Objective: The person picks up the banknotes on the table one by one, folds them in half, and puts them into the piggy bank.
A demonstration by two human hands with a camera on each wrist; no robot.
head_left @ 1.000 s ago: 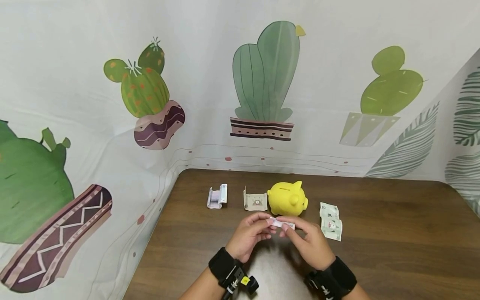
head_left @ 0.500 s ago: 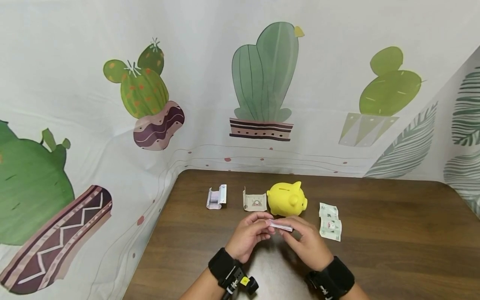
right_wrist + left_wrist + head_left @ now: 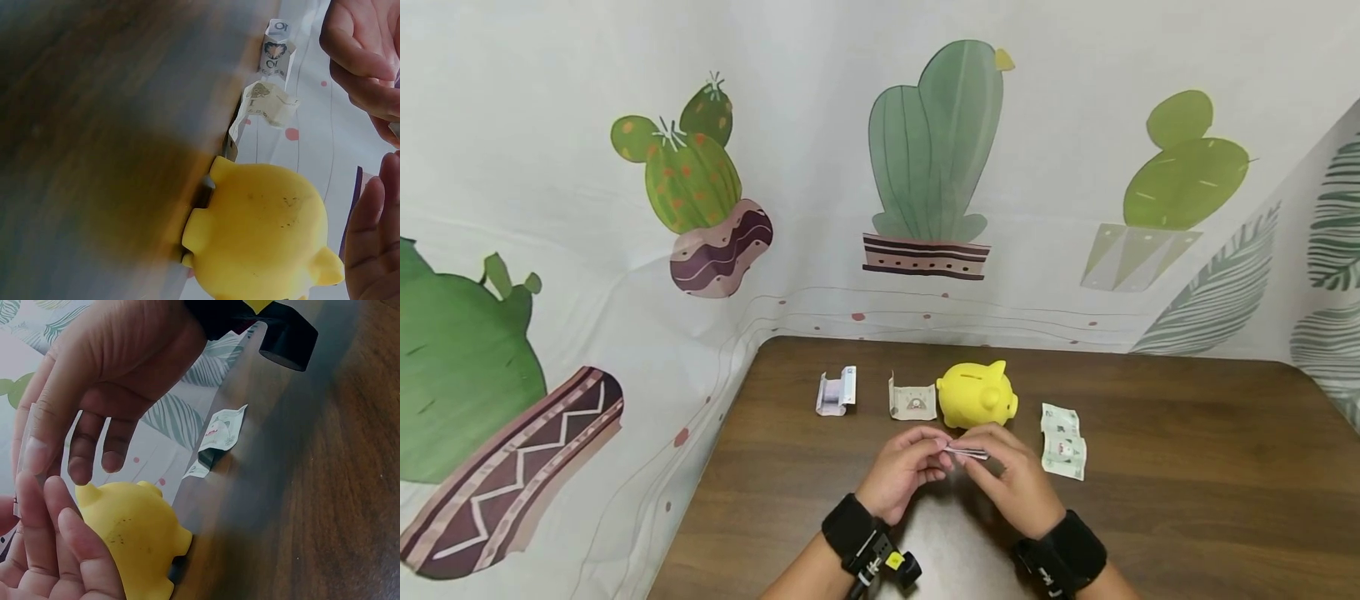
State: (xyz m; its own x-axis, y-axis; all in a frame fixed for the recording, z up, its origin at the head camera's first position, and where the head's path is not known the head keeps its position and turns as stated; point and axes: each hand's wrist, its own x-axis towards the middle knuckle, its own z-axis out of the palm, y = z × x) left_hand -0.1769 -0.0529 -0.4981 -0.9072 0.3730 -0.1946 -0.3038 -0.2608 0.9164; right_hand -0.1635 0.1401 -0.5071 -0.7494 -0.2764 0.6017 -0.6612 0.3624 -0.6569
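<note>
A folded pale banknote (image 3: 972, 453) is held between both hands in front of the piggy bank. My left hand (image 3: 898, 473) pinches its left end between thumb and fingers. On the other side my right hand (image 3: 1013, 477) grips it, thumb below and fingers above. In the left wrist view the banknote (image 3: 27, 440) appears as a thin, nearly edge-on strip. The yellow piggy bank (image 3: 973, 396) stands upright just beyond the hands, its top slot visible and its snout to the right. Fingers hide part of the held note.
A creased purplish banknote (image 3: 832, 393) and a beige banknote (image 3: 914, 403) lie left of the piggy bank. To its right is a greenish banknote (image 3: 1063, 442) with fold marks. The brown wooden table (image 3: 1195, 467) meets a cactus-print cloth (image 3: 805, 167) at the back.
The held banknote has turned from showing its printed face to nearly edge-on, looking folded in layers. The right thumb has shifted off its face. Both hands stay in about the same place.
</note>
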